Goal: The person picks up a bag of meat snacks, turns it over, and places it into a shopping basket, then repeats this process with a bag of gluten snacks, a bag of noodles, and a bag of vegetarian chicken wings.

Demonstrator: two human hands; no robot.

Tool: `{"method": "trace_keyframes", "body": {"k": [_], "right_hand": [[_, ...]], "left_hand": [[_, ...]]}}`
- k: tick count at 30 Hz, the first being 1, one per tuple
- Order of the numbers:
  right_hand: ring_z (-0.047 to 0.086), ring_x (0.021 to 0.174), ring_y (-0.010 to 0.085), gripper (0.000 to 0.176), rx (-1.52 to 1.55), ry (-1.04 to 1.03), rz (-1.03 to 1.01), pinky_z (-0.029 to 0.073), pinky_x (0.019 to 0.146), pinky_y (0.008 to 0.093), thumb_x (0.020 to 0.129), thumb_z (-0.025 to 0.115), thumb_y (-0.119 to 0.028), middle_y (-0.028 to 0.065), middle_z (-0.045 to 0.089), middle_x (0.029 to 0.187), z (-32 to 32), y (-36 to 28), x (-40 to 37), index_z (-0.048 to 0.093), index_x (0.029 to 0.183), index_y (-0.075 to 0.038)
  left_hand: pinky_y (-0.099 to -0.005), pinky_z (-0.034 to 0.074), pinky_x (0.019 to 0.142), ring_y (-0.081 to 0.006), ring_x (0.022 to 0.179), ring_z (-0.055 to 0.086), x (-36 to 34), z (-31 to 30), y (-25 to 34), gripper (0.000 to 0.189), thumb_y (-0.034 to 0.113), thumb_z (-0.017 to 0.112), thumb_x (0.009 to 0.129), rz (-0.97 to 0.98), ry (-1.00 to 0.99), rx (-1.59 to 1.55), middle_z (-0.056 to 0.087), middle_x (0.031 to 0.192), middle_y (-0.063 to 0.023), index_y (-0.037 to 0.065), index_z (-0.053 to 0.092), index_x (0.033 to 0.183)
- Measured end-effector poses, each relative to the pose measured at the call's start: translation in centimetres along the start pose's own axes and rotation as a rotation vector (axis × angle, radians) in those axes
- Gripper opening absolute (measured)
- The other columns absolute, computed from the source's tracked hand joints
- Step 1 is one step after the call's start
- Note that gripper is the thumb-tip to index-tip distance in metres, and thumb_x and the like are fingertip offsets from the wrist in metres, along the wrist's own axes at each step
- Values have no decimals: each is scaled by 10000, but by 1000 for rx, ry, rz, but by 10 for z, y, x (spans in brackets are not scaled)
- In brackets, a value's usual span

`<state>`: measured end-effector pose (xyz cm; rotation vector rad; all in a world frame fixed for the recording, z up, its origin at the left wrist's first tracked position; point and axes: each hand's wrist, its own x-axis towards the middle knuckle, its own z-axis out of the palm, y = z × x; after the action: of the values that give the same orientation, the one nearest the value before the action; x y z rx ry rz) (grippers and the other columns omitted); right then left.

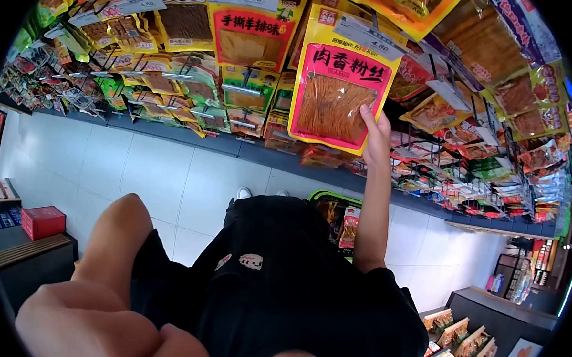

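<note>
My right hand [379, 137] reaches up to the rack and grips the lower right edge of a yellow and pink snack packet [336, 107], thumb on its front. Brown shredded strips show through its clear window. The packet's top lies under a price tag [371, 39] reading 4.80. Close to the camera at lower left, my left hand [90, 326] is raised on a bent arm with its fingers curled. What those fingers hold, if anything, is hidden. Left of the gripped packet hangs another yellow and red packet [251, 38], under a 4.90 tag.
Packets hang on metal hooks [245, 89] across the rack. On the pale tiled floor [156, 178], a green-rimmed basket [324, 195] stands beside my body, with a red packet [349, 226] inside. A red box [43, 223] sits on a left-hand shelf. Lower right is a stepped display [462, 336].
</note>
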<state>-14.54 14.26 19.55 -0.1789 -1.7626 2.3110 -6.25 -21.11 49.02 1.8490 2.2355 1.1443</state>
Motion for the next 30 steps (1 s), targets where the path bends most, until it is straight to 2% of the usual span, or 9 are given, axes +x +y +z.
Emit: {"method": "trace_keyframes", "body": {"k": [5,8,11,16,17,20,21,28,30], "right_hand": [[512,963,88,275,65,20,36,396,852,241,879,558,-105,29,570,1069,-3,-6,-42,525,1128,5],[515,966,80,266,141,18,104,396,852,230,872,564,-103,32,576,1065,-5,-6,-60,538,1113,4],[525,946,78,261,109,-11,136,406,837,227,865,571,-99,30,585,1047,-2,-9,-72,545,1104,2],[544,879,72,237,117,-26,167,429,790,221,863,572,-100,18,598,988,-4,1,-88,564,1077,3],[544,871,71,235,138,-23,192,431,781,219,864,571,-101,15,597,980,-5,4,-91,565,1075,1],[543,857,70,225,143,-34,234,431,766,217,865,569,-103,9,595,963,-14,10,-99,568,1064,0],[542,854,69,221,142,-42,246,431,763,217,865,569,-103,8,595,958,-17,11,-101,569,1061,0],[543,809,69,194,204,29,245,427,728,213,868,564,-104,6,601,915,-41,8,-106,574,1035,-4],[547,793,70,184,220,96,236,429,711,209,870,559,-103,5,602,895,-45,4,-107,574,1026,-7]], "left_hand": [[-246,361,383,-163,458,456,14,-2,-9,314,291,407,932,136,-133,-41,518,611,-86,28,481,777],[-257,388,400,-163,462,462,40,6,9,258,255,461,898,-62,-263,37,518,609,-92,23,481,787],[-266,411,419,-168,467,474,52,20,13,209,213,502,867,-169,-219,13,518,615,-93,13,476,809],[-261,418,413,-182,470,490,59,41,-19,186,181,496,878,374,-25,-16,514,625,-89,1,466,847],[-260,419,413,-183,471,491,61,43,-18,182,178,492,881,344,-32,-19,514,627,-89,1,465,853],[-271,429,412,-179,480,488,73,41,10,173,177,493,881,-198,-226,-23,507,626,-98,11,460,843],[-274,430,411,-178,482,487,82,42,14,181,184,489,886,-249,-278,-22,505,629,-97,13,458,836],[-295,430,411,-169,484,459,85,70,-4,453,466,485,868,9,-147,-130,492,642,-95,16,456,824],[-305,432,416,-173,488,460,101,75,10,499,516,486,847,-196,-194,-96,488,640,-90,19,456,820]]}}
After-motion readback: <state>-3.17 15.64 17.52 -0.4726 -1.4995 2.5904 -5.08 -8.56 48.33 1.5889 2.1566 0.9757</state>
